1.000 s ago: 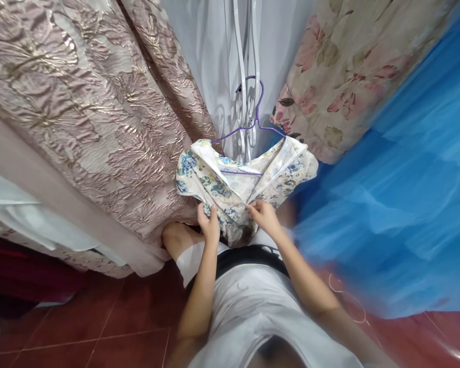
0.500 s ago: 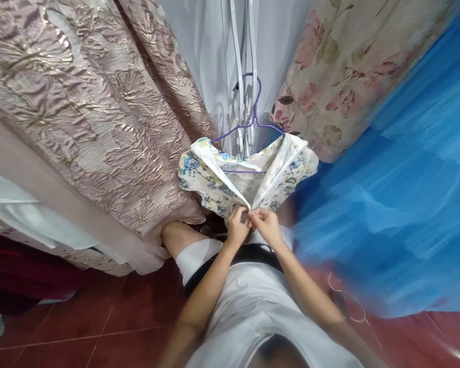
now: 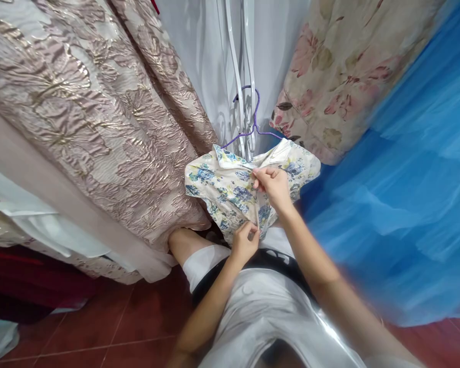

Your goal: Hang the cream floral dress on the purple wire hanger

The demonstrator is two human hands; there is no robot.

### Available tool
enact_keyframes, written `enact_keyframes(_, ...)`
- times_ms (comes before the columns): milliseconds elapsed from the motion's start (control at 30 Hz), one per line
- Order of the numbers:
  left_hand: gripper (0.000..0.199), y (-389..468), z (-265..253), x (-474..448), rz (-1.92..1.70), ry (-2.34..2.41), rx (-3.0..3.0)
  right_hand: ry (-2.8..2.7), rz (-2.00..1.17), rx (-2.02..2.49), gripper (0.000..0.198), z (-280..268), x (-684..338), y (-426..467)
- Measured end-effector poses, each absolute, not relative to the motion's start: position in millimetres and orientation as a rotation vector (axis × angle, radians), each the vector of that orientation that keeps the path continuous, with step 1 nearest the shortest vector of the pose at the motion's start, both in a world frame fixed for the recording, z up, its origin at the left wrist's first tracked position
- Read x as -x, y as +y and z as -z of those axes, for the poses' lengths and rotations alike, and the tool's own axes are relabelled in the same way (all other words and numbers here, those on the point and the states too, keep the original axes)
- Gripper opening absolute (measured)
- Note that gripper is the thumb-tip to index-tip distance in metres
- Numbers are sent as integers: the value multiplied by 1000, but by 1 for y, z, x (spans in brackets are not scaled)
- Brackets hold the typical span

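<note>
A white short-sleeved garment (image 3: 230,191) with blue and yellow flowers hangs on a purple hanger (image 3: 255,120) before me. Its lower part is hidden behind my hands. My left hand (image 3: 245,243) is closed in a pinch on the cloth, low on the closing line. Higher up, by the neckline, my right hand (image 3: 274,186) pinches the top of the zipper (image 3: 257,217); the fingers hide the pull itself. Below the right hand the two edges meet in one line. The collar (image 3: 230,158) lies folded at the neck.
White straps or tubes (image 3: 247,66) hang behind the hanger. Pink-gold brocade cloth (image 3: 118,112) hangs on the left, floral cloth (image 3: 329,92) and blue tulle (image 3: 387,214) on the right. Dark red fabric (image 3: 30,281) is at lower left, above red floor tiles (image 3: 138,317).
My right hand has moved up from beside the left hand to the neckline. The V-shaped opening has closed along the zipper. My left hand stays low on the garment.
</note>
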State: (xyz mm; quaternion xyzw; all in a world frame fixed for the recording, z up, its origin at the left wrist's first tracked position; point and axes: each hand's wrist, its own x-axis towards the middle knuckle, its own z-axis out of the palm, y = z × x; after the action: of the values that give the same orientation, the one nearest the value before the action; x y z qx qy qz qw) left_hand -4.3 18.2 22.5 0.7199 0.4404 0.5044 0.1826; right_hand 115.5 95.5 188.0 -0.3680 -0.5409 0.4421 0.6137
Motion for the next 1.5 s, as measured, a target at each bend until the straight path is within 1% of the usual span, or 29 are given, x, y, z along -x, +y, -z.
enact_keyframes(400,17,2,-19,8,-1329,1267,-2055,-1208,-983,762,34,-214,-118,111)
enact_keyframes(567,16,1,-5,9,-1275,1283,-2091,-1220,-944,718,33,-225,-120,108)
enact_keyframes(667,15,8,-2,16,-1277,1297,-2069,-1228,-953,721,32,-223,-122,103)
enact_keyframes(733,8,17,-18,23,-1354,1249,-2105,-1220,-970,737,30,-217,-125,98)
enact_keyframes(800,3,29,-53,31,-1543,1168,-2167,-1219,-979,765,28,-211,-128,94)
enact_keyframes(867,12,42,-103,37,-1798,1128,-2232,-1234,-964,787,25,-209,-130,89)
enact_keyframes(933,22,58,-156,41,-1950,1118,-2337,-1253,-930,802,23,-210,-131,86)
enact_keyframes(1000,31,76,-199,42,-1887,1122,-2454,-1268,-894,818,23,-212,-131,85)
enact_keyframes(1033,31,85,-214,41,-1781,1090,-2551,-1274,-880,826,24,-212,-130,86)
enact_keyframes(1133,25,106,-233,34,-1510,1093,-2723,-1270,-857,838,23,-209,-125,92)
enact_keyframes(1200,24,115,-232,27,-1500,1142,-2750,-1248,-855,846,23,-203,-119,98)
enact_keyframes(1367,22,118,-244,30,-1764,1183,-2634,-1251,-902,883,20,-179,-105,107)
enact_keyframes(1500,18,131,-265,77,-2037,1329,-2371,-1382,-996,922,19,-154,-106,90)
